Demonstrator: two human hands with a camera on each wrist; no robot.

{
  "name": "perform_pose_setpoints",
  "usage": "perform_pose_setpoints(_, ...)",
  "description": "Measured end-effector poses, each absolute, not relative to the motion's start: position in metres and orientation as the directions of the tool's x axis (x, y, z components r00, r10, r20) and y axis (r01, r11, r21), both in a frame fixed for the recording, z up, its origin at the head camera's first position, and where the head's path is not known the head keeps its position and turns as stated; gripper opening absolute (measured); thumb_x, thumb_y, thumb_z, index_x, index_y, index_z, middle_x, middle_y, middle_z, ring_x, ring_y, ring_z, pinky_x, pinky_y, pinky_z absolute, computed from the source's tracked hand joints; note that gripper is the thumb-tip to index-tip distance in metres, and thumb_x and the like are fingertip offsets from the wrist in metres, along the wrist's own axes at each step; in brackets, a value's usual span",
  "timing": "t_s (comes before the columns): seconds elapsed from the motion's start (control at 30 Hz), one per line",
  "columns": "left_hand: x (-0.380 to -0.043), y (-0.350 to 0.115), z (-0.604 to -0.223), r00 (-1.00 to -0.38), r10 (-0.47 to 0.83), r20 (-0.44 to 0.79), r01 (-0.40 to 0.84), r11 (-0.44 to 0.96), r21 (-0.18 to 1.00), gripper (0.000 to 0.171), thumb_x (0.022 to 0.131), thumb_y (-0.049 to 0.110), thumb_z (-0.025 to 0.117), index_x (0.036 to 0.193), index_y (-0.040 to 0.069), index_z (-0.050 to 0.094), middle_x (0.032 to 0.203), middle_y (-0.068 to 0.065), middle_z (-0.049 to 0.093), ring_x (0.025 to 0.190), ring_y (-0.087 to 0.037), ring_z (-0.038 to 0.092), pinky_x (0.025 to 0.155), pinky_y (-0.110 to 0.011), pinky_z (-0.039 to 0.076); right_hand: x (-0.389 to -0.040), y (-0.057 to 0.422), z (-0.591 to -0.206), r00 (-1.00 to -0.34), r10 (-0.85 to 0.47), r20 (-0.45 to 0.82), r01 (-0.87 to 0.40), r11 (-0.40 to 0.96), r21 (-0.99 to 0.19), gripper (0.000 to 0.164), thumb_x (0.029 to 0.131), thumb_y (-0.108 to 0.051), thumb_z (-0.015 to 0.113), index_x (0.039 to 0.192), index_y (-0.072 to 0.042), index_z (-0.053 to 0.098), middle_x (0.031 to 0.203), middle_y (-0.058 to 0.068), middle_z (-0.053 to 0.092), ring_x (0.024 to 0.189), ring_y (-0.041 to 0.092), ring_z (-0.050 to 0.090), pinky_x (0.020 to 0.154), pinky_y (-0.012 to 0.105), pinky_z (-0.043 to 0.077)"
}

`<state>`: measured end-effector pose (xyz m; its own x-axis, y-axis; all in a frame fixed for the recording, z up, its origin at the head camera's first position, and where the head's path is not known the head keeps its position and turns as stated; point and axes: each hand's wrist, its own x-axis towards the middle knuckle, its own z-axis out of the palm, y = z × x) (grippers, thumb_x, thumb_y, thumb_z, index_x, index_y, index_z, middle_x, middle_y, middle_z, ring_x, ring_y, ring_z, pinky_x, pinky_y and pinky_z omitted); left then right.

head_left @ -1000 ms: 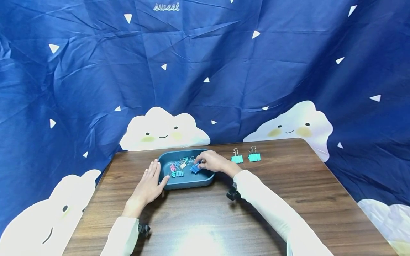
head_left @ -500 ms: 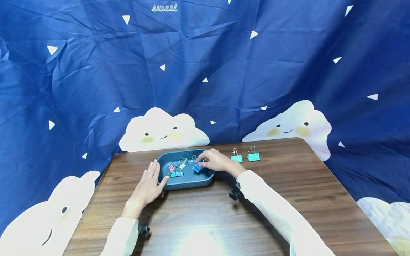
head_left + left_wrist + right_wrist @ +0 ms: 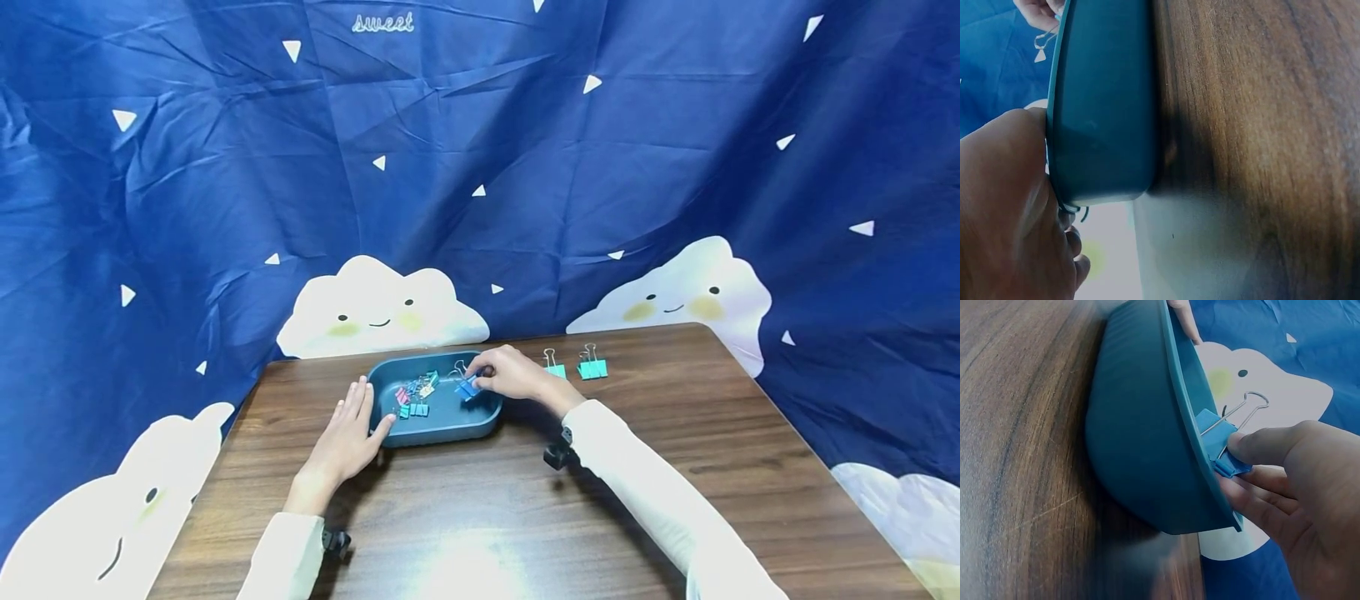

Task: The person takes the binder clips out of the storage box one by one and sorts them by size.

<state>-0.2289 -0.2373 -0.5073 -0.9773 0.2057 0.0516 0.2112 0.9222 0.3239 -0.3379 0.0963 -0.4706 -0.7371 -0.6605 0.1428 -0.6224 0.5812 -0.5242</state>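
Note:
A shallow dark teal tray (image 3: 442, 436) stands near the table's far edge. My left hand (image 3: 343, 442) rests on its left end with straight, spread fingers, the thumb over the front rim. Inside the tray's right end, my right hand (image 3: 517, 375) pinches a blue binder clip (image 3: 467, 389) between thumb and fingers. The right wrist view shows the blue clip's wire handles sticking up beside my thumb. Left of it in the tray lie several smaller clips, among them a pink clip (image 3: 402, 396) and a teal clip (image 3: 419, 410).
To the right of the tray, a turquoise binder clip (image 3: 556, 371) stands partly behind my right hand. Another turquoise clip (image 3: 593, 368) stands beside it, with something partly hidden at its left. The wooden table (image 3: 450, 500) ends at a blue cloud-print cloth (image 3: 525, 167).
My right hand has drawn slightly to the right and up with the blue binder clip, away from the small clips. The left hand stays on the tray.

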Motion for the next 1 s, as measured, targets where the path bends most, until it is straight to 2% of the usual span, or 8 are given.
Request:
perform_pose_setpoints(0.13,-0.231,-0.238,-0.505,-0.978,0.206,0.038,0.207,0.923,0.324,0.086,0.113,0.054,0.040,0.166,-0.010,0.017,0.177,-0.027,0.009,0.166,-0.045,0.010,0.134,-0.061,0.015,-0.338,0.100,-0.468,-0.741,-0.656,0.147,-0.620,0.583,-0.526,0.017,0.100,-0.017,0.074,0.115,-0.017,0.082,0.114,-0.003,0.080,0.095,0.008,0.070,0.088,0.031,0.061)
perform_pose_setpoints(0.37,-0.233,-0.239,-0.503,-0.978,0.208,0.022,0.204,0.925,0.319,0.086,0.113,0.054,0.040,0.166,-0.009,0.016,0.178,-0.026,0.008,0.166,-0.045,0.011,0.134,-0.061,0.016,-0.337,0.104,-0.461,-0.746,-0.646,0.160,-0.613,0.573,-0.544,0.017,0.100,-0.017,0.074,0.115,-0.018,0.083,0.112,0.000,0.080,0.101,0.019,0.074,0.090,0.035,0.062)
perform_pose_setpoints(0.57,-0.234,-0.240,-0.501,-0.977,0.209,0.042,0.211,0.924,0.318,0.085,0.113,0.053,0.041,0.166,-0.010,0.018,0.176,-0.028,0.012,0.165,-0.046,0.013,0.133,-0.062,0.018,-0.338,0.110,-0.460,-0.763,-0.623,0.172,-0.596,0.574,-0.562,0.018,0.100,-0.016,0.074,0.114,-0.019,0.084,0.109,-0.002,0.080,0.093,0.010,0.069,0.085,0.032,0.060)
perform_pose_setpoints(0.7,-0.234,-0.240,-0.501,-0.978,0.206,0.025,0.203,0.925,0.321,0.085,0.113,0.052,0.041,0.166,-0.009,0.017,0.177,-0.027,0.011,0.165,-0.045,0.012,0.134,-0.061,0.017,-0.337,0.115,-0.461,-0.773,-0.610,0.176,-0.582,0.572,-0.578,0.019,0.100,-0.016,0.074,0.116,-0.017,0.084,0.108,-0.002,0.080,0.087,0.010,0.064,0.081,0.030,0.057)
perform_pose_setpoints(1.0,-0.235,-0.241,-0.503,-0.978,0.208,0.022,0.203,0.924,0.323,0.086,0.113,0.054,0.041,0.167,-0.008,0.016,0.178,-0.026,0.009,0.166,-0.044,0.011,0.134,-0.061,0.017,-0.333,0.124,-0.458,-0.787,-0.584,0.200,-0.570,0.563,-0.599,0.018,0.100,-0.018,0.076,0.116,-0.017,0.084,0.108,-0.004,0.080,0.091,0.010,0.067,0.083,0.032,0.058)
